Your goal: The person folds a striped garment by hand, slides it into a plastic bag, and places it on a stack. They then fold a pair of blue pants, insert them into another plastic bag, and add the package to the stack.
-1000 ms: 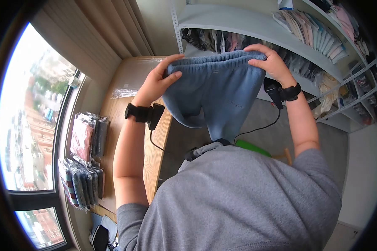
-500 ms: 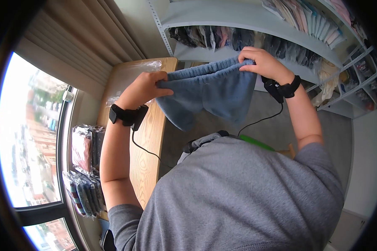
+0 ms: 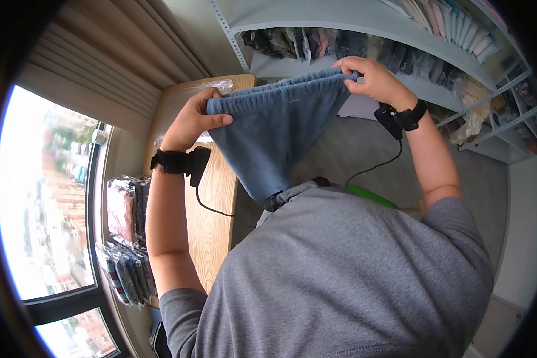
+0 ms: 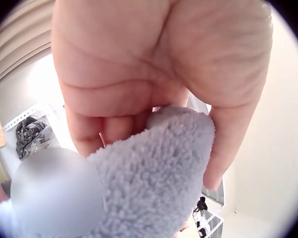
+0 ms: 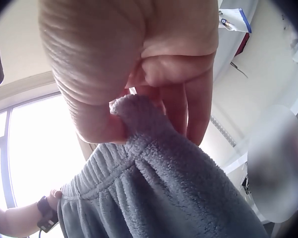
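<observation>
A pair of blue fleece pants (image 3: 268, 131) hangs in the air by its gathered elastic waistband, legs down toward the person's body. The left hand (image 3: 196, 119) grips one end of the waistband, thumb in front and fingers behind. At the other end, the right hand (image 3: 376, 83) pinches the band between thumb and fingers. Up close in the left wrist view, the fuzzy fabric (image 4: 154, 168) sits between thumb and fingers. The right wrist view shows the bunched band (image 5: 139, 114) held the same way, with the gathers stretching toward the left hand (image 5: 54, 198).
A wooden table (image 3: 212, 238) stands at the left with clear plastic film (image 3: 221, 85) at its far end. Bagged garments (image 3: 128, 271) are stacked by the window. Shelves (image 3: 316, 15) of packed clothes line the back. A green seat (image 3: 371, 196) shows beside the person.
The pants swung up and back, and their legs now hang closer to the body. Both hands shifted slightly left overall and kept hold of the waistband.
</observation>
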A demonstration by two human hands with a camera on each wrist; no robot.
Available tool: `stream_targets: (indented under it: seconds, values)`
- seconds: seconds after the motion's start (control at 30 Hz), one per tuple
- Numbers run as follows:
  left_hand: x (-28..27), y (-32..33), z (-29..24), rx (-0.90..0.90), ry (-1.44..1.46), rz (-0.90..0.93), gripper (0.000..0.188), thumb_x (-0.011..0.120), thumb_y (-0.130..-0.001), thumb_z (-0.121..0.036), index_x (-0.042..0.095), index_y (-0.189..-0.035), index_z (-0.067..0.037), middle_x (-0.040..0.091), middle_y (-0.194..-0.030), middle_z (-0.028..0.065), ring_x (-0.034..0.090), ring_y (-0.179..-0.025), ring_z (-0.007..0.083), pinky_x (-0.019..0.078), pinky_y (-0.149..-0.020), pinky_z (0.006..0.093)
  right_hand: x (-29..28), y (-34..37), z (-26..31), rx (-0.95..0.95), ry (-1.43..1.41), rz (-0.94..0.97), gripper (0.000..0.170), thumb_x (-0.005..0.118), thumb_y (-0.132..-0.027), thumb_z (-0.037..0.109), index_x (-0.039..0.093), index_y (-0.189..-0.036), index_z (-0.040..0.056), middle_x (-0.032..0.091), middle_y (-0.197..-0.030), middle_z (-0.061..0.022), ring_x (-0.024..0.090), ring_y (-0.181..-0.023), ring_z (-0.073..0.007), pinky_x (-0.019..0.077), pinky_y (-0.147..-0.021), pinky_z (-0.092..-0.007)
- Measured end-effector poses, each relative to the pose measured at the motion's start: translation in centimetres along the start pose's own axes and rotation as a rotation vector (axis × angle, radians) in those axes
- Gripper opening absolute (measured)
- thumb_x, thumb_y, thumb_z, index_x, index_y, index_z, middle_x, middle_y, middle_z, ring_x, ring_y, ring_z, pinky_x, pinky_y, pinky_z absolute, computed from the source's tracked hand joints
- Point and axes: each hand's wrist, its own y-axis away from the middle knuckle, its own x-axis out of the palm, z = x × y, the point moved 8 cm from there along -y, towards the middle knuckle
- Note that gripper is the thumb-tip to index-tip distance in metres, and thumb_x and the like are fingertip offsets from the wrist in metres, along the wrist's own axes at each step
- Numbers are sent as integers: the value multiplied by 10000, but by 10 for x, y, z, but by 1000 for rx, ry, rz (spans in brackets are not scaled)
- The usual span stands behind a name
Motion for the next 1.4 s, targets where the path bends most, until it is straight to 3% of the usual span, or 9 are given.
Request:
stream_targets:
  seconds: [0.27,0.37,0.57,0.83,0.97,1.13,1.23,1.3,1.4]
  values:
    - [-10,7,4,-13,100,-252,333,756,-744,-155,600,-1015,-41,598,-916,-10,544,-914,112,405,-864,238,8,-14,-4,0,-87,-92,163,553,-769,48,401,-826,61,408,-776,-23,496,-842,-135,375,-679,-250]
    - [-9,0,39,-113,133,-166,303,690,-806,-166,614,-1042,8,622,-893,12,566,-840,113,440,-757,238,19,-26,-17,25,-294,-204,148,543,-792,71,433,-891,62,404,-795,9,406,-767,-92,368,-684,-240]
    - [-17,-24,115,-146,1,-650,303,664,-808,-231,620,-943,36,617,-748,56,562,-662,115,447,-597,264,75,-44,-63,374,-360,-446,227,570,-804,142,525,-1013,64,511,-745,-50,502,-686,-149,411,-628,-285]
    - [39,-31,81,-201,-4,-647,382,627,-817,-286,593,-905,84,618,-708,124,600,-615,172,472,-551,308,130,-58,18,198,-444,-424,297,686,-781,123,525,-1012,28,583,-860,-100,566,-780,-204,461,-712,-318]
    - [56,-26,71,-185,524,-563,445,440,-965,-393,576,-981,30,602,-925,96,594,-790,147,512,-720,295,135,-53,42,115,-408,-418,414,692,-734,77,501,-1099,33,550,-1043,-145,550,-965,-292,447,-829,-355]
    - [63,-18,50,-147,596,-437,540,375,-973,-459,570,-1054,38,602,-974,94,593,-818,170,484,-797,282,129,-47,60,-137,-308,-420,586,652,-735,7,418,-1269,64,460,-1235,-168,447,-1172,-314,363,-997,-389]
    - [64,-11,38,-193,463,-357,458,508,-929,-415,580,-1089,9,598,-1018,106,590,-832,167,477,-819,305,127,-49,40,-14,-541,-392,598,601,-748,-47,402,-1301,60,467,-1268,-145,454,-1196,-263,353,-1017,-364]
    - [35,0,-3,73,-520,-583,463,690,-801,-325,568,-1151,-48,593,-1051,123,592,-931,204,464,-849,340,132,-51,28,63,-776,-323,634,614,-764,-75,379,-1335,68,509,-1172,-78,495,-1114,-152,400,-951,-282]
    - [39,3,-48,370,-875,-610,647,777,-660,-255,517,-1229,-90,588,-1131,120,525,-1125,296,384,-976,423,139,-49,36,8,-773,-258,634,609,-769,-84,375,-1339,66,508,-1171,-75,499,-1107,-144,411,-950,-283]
